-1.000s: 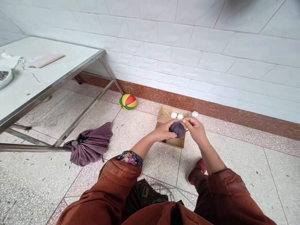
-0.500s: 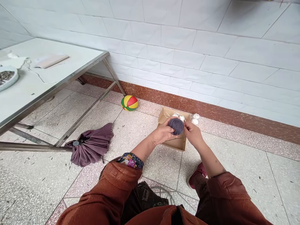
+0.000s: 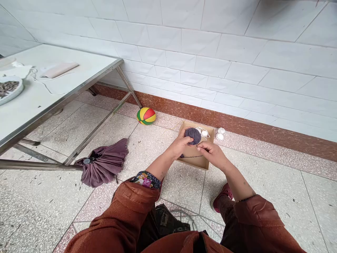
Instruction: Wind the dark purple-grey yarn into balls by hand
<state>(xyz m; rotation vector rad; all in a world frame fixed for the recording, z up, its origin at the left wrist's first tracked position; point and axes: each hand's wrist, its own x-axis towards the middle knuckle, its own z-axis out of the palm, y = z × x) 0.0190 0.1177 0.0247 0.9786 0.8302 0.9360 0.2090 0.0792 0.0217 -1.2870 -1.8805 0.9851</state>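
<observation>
A ball of dark purple-grey yarn [image 3: 193,136] rests in my left hand [image 3: 179,144], its fingers wrapped round the ball's side. Just right of the ball, my right hand [image 3: 212,153] pinches the dark yarn strand between thumb and fingers. Beneath both hands a shallow cardboard box [image 3: 197,162] sits on the floor. Inside it lie white yarn balls [image 3: 204,133] at the back. A dark strand crosses the box toward a small dark bit of yarn [image 3: 182,155] at its left edge, partly hidden by my left hand.
More white yarn balls [image 3: 219,134] lie on the floor right of the box. A striped ball [image 3: 146,116] stands by the table leg. A folded purple umbrella [image 3: 105,162] lies left, near a white table [image 3: 68,63] bearing a dish [image 3: 12,89]. A tiled wall rises behind.
My left hand has shifted slightly left and up with the yarn ball. My right hand has come down from beside the ball to below its right side, drawing the strand.
</observation>
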